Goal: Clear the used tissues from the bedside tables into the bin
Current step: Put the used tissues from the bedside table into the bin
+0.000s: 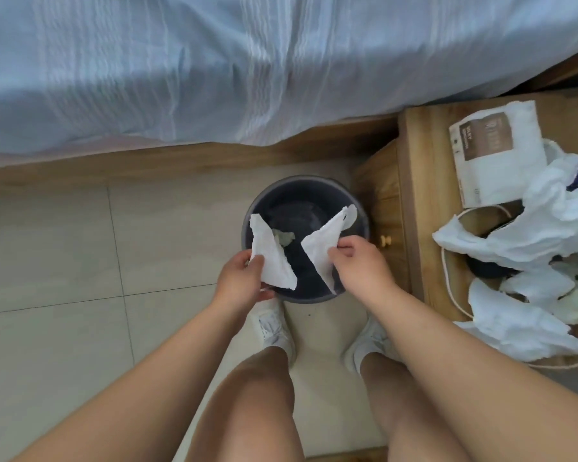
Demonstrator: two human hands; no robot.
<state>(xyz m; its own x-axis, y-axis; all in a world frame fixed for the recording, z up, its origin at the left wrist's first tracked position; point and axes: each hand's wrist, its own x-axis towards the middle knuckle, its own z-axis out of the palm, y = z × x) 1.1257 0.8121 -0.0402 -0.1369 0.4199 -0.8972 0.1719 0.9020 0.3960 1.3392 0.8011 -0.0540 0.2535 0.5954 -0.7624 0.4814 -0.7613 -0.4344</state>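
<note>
A round dark bin stands on the tiled floor right in front of my feet. My left hand pinches a white tissue over the bin's near left rim. My right hand grips a second white tissue over the near right rim. Inside the bin lies a small pale green scrap. To the right, the wooden bedside table carries a heap of crumpled white tissues.
A bed with a pale blue sheet and wooden frame runs across the far side. On the bedside table also lie a tissue pack, a white cable and a dark object. My white shoes stand behind the bin.
</note>
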